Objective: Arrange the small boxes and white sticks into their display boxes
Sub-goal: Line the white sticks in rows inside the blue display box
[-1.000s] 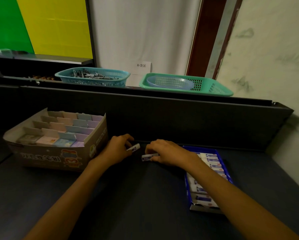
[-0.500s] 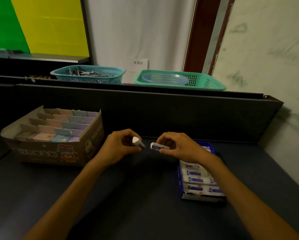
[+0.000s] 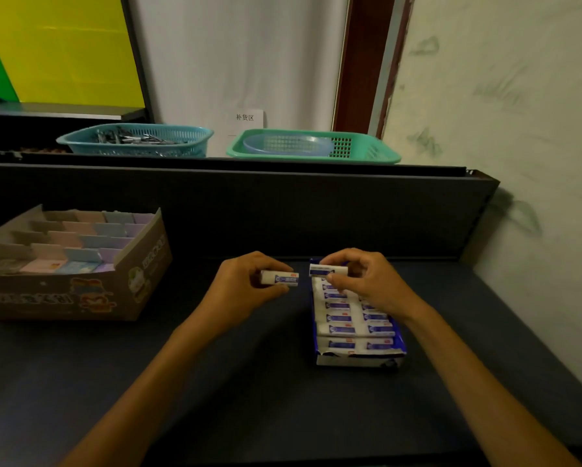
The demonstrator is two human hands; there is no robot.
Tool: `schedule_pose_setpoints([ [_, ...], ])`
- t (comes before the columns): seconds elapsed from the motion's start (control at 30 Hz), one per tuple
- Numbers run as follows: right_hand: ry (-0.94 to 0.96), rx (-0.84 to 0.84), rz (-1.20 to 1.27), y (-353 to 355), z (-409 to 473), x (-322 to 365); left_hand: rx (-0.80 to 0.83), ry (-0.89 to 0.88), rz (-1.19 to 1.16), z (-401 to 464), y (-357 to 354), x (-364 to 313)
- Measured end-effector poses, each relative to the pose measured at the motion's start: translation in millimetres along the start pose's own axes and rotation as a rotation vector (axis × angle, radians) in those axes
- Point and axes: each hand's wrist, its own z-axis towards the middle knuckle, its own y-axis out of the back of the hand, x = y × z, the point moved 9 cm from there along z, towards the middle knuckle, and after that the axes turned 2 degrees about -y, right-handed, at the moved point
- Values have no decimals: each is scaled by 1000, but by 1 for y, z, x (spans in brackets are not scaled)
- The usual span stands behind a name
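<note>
On the ledge behind the dark worktop (image 3: 266,399) I saw a teal basket (image 3: 138,143) of metal pieces beside a green basket (image 3: 367,151) holding a clear dish (image 3: 282,144), a paper sign (image 3: 247,119) standing between them.

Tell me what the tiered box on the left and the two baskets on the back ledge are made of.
Tiered box: looks like printed cardboard, matte, with folded flaps. Blue basket and green basket: apparently moulded plastic, with a regular perforated lattice and a slight sheen.
</note>
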Motion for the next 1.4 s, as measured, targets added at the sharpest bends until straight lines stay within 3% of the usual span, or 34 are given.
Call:
schedule_pose_setpoints([
  [0.43,12,-144,222,42,-24,-12,22,-94,61,18,-32,-29],
  [0.97,121,-6,-34,38,-33,1,114,-103,145,18,-54,-46],
  [1.2,36,7,62,43,-40,-6,201,-93,146,9,-60,-50],
  [1.4,29,89,-108,40,-60,-2,235,-134,125,-1,-60,-65],
])
